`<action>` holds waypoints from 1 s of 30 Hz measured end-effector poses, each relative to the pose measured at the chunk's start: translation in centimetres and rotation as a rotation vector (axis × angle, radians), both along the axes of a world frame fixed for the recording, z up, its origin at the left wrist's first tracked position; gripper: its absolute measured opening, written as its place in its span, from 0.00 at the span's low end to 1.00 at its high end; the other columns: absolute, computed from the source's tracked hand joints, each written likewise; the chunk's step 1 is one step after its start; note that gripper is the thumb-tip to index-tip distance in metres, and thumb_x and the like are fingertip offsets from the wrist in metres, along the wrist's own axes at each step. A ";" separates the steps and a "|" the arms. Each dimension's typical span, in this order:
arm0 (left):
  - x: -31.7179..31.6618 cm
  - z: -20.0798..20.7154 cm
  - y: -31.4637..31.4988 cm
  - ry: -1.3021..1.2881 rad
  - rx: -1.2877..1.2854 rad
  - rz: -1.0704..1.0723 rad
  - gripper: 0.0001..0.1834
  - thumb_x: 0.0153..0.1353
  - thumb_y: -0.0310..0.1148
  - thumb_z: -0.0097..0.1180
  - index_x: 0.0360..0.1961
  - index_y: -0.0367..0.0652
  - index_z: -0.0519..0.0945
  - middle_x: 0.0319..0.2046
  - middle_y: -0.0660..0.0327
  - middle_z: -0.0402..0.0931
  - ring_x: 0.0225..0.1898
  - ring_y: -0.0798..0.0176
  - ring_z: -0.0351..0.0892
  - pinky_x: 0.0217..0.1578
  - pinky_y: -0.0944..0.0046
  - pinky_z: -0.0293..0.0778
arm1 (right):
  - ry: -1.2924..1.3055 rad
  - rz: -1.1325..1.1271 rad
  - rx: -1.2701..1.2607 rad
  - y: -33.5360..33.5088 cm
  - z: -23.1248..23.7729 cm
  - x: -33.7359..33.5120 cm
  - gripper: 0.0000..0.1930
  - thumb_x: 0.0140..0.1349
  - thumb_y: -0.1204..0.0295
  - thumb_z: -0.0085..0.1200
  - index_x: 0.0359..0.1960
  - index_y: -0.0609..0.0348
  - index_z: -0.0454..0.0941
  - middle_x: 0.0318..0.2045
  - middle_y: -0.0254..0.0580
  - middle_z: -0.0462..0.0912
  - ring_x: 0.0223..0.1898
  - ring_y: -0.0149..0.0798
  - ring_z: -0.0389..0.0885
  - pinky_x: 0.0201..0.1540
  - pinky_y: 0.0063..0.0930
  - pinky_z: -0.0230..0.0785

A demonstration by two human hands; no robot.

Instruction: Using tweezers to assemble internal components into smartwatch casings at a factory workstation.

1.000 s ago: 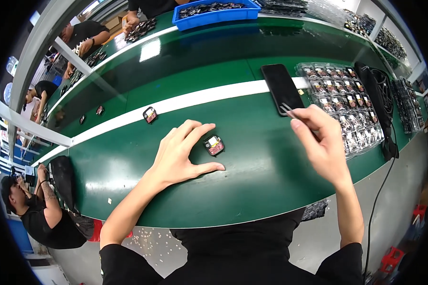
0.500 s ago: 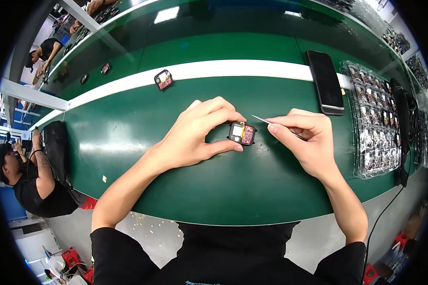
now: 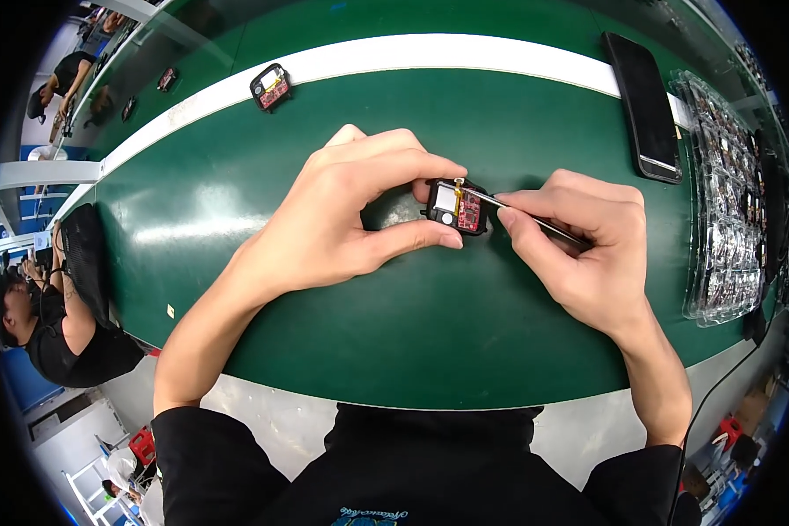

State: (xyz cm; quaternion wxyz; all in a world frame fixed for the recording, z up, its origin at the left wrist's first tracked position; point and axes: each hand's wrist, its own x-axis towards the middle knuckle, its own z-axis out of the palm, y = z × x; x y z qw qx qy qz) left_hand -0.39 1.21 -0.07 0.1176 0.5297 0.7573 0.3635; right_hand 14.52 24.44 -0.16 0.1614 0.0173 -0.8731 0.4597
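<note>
My left hand (image 3: pixel 333 206) grips a small black open watch case (image 3: pixel 433 203) by its sides, between the thumb and the fingers. Inside the case lie a red circuit board (image 3: pixel 470 211), a whitish rectangular part and a yellow strip at the upper middle. Pinched in my right hand (image 3: pixel 587 237) is a slim pointed metal tool (image 3: pixel 535 218). Its tip reaches over the case beside the yellow strip; whether it touches is too small to tell. The fingers of my right hand curl round the rear end of the tool and hide it.
Another open watch case (image 3: pixel 271 88) rests by the white strip (image 3: pixel 465 53) across the green table (image 3: pixel 368 342). At the right lie a black phone-like slab (image 3: pixel 644 110) and clear plastic trays (image 3: pixel 728 210) filled with small parts. A co-worker (image 3: pixel 70 324) sits at the left.
My right hand has brought the tool's tip leftward onto the case, from a gap beside it. The case is tilted a little differently. The whole view has shifted.
</note>
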 end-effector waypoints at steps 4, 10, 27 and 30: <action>-0.1 0.0 -0.1 0.011 0.005 -0.011 0.32 0.51 0.39 0.87 0.59 0.50 0.92 0.34 0.68 0.82 0.30 0.67 0.66 0.39 0.62 0.58 | -0.001 -0.017 0.005 -0.3 0.1 0.0 0.07 0.60 0.82 0.71 0.39 0.67 0.94 0.20 0.36 0.80 0.16 0.27 0.71 0.20 0.27 0.57; 0.1 0.3 0.1 0.011 0.001 -0.009 0.32 0.50 0.38 0.87 0.58 0.48 0.92 0.33 0.69 0.81 0.28 0.67 0.63 0.39 0.62 0.58 | 0.035 -0.029 0.035 -0.2 -0.1 0.2 0.07 0.59 0.83 0.72 0.39 0.66 0.94 0.20 0.36 0.80 0.16 0.26 0.70 0.20 0.27 0.57; -0.6 0.1 -0.2 -0.096 0.023 -0.027 0.29 0.50 0.33 0.86 0.55 0.44 0.91 0.34 0.67 0.83 0.26 0.69 0.62 0.40 0.64 0.59 | 0.171 0.003 0.111 -0.5 -0.5 0.1 0.09 0.60 0.84 0.73 0.42 0.66 0.94 0.22 0.36 0.79 0.17 0.30 0.71 0.21 0.29 0.61; -1.3 0.2 -0.4 -0.181 0.028 -0.076 0.29 0.49 0.33 0.86 0.55 0.43 0.92 0.34 0.66 0.83 0.27 0.68 0.63 0.40 0.63 0.61 | 0.029 0.022 -0.028 -0.2 0.3 0.2 0.07 0.62 0.83 0.71 0.41 0.68 0.94 0.20 0.36 0.79 0.18 0.27 0.70 0.22 0.28 0.57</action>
